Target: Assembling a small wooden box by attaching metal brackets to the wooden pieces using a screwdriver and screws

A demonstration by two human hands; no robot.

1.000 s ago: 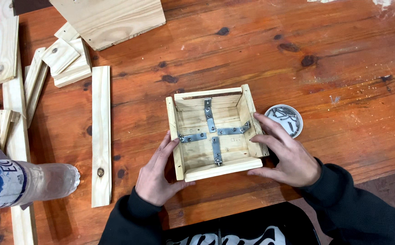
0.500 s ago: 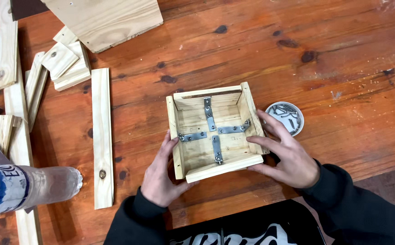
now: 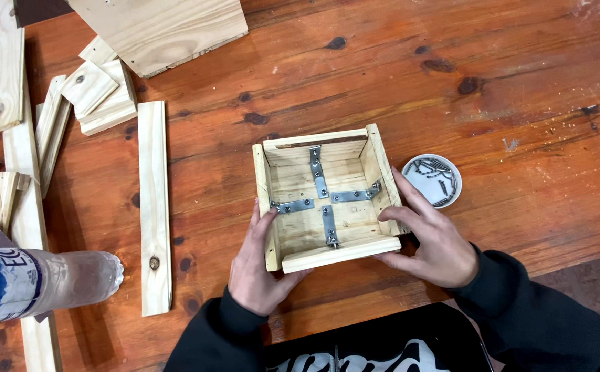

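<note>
The open wooden box (image 3: pixel 327 200) sits between both hands, left hand (image 3: pixel 258 265) and right hand (image 3: pixel 427 238) each gripping a side wall

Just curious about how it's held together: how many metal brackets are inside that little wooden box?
4, forming a cross on the floor of the wooden box: a top bracket, right bracket, bottom bracket, and left bracket. No others show.

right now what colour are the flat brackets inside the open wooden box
Silver-grey metal brackets, forming a cross on the pale wooden box floor; the head view shows them best.
</note>
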